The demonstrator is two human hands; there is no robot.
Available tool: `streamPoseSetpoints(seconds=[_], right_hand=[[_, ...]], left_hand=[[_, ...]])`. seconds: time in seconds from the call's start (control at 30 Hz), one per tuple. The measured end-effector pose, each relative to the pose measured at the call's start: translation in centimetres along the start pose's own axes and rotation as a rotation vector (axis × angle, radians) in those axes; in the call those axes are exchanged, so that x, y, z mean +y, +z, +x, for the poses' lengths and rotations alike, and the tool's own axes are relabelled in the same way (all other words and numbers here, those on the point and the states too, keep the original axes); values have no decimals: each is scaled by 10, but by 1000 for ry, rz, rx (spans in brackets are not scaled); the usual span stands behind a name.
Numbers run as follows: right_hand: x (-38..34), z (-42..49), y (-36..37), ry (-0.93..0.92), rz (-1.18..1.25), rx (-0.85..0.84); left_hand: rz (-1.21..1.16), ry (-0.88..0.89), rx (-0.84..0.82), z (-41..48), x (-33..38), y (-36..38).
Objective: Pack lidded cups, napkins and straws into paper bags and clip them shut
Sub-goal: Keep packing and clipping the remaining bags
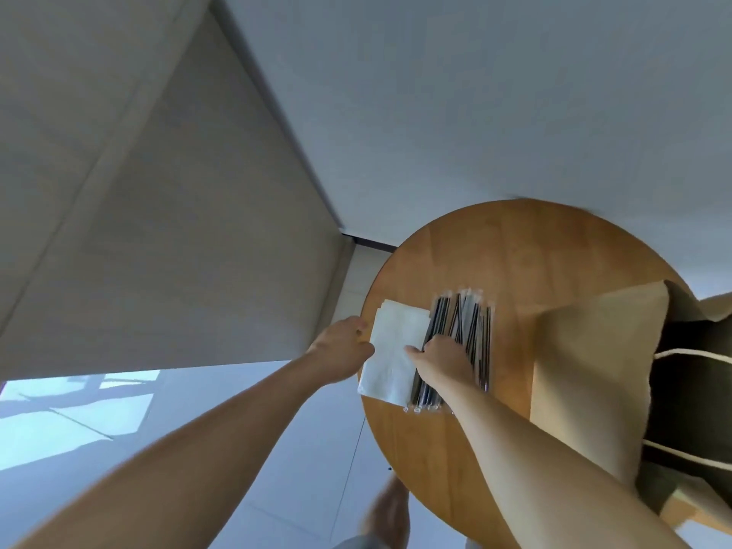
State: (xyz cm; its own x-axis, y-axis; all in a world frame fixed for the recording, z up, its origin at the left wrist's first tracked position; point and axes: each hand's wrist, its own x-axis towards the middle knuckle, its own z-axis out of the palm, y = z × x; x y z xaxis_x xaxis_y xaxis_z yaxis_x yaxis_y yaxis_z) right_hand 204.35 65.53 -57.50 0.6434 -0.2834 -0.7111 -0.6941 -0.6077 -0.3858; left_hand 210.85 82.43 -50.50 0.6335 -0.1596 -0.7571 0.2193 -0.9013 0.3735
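A stack of white napkins (pixel 396 342) lies at the left edge of the round wooden table (pixel 515 247). Beside it on the right lies a pile of black straws in clear wrappers (pixel 463 318). My left hand (pixel 342 348) pinches the left edge of the napkin stack. My right hand (pixel 441 358) rests on the near part of the straws, its thumb on the napkins; its fingers are hidden under the hand. An open brown paper bag (pixel 594 370) with white cord handles stands at the right, its inside dark. No cups are in view.
The table stands near a room corner with pale walls (pixel 435 93). Tiled floor (pixel 119 410) with a sunlit patch lies at lower left. My leg and foot (pixel 386 509) show below the table's near edge.
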Motion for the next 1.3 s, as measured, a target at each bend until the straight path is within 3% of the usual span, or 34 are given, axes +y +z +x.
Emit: streamPoseSetpoints(seconds=[0.5, 0.6, 0.83, 1.0, 1.07, 1.2, 1.3], right_hand=[[13, -7, 3, -80, -1, 198], [14, -12, 5, -74, 55, 174], [13, -30, -3, -79, 876, 5], [14, -40, -18, -99, 1189, -86], [20, -38, -18, -112, 1058, 33], [49, -20, -10, -86, 310, 395], [68, -5, -4, -27, 30, 388]], left_hand=[[-73, -43, 20, 0, 8, 8], [-125, -48, 1, -4, 13, 11], [-297, -60, 4, -15, 20, 11], [-534, -50, -202, -18, 30, 17], [-545, -52, -164, -18, 35, 23], [-440, -80, -46, -18, 39, 29], [-461, -107, -30, -17, 36, 30]])
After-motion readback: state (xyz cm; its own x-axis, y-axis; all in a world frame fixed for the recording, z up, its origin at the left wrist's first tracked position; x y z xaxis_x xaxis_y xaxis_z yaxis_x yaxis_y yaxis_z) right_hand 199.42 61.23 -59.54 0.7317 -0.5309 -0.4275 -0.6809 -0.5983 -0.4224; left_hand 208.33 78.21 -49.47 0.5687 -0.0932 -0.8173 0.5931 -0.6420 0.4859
